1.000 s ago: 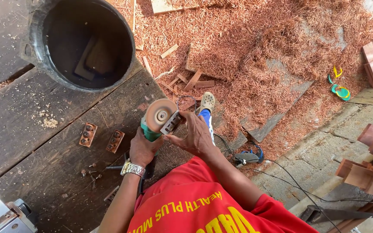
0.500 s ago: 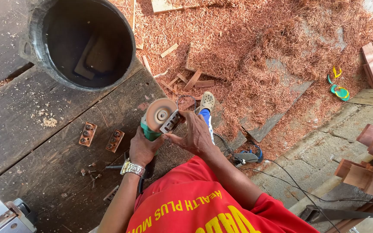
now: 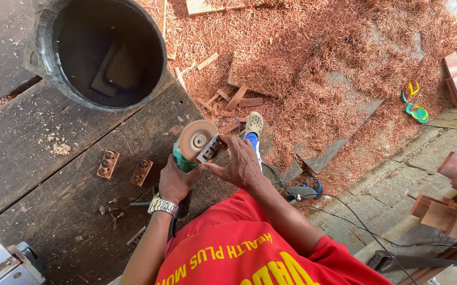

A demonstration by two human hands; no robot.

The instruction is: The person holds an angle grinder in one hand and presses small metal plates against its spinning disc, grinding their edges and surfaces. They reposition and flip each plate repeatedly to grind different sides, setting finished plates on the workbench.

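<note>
Left hand [image 3: 174,182] grips green angle grinder [image 3: 189,155]; right hand [image 3: 239,166] pinches guard by dusty sanding disc [image 3: 198,140]; disc mounted, fitting unfinished.

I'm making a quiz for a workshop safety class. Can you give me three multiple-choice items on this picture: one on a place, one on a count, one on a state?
1. Where does the black tub stand?
A. on the dark wooden bench
B. on the shavings
C. on the concrete step

2. How many small brown blocks with holes lie on the bench left of the grinder?
A. one
B. two
C. four

3. How is the green grinder held?
A. it lies alone on the bench
B. in one hand only
C. left hand grips the body, right hand is at the disc guard

Answers:
1 A: the tub sits at the bench's upper end.
2 B: block one and block two lie side by side.
3 C: both hands touch the grinder, its disc facing up.
</note>
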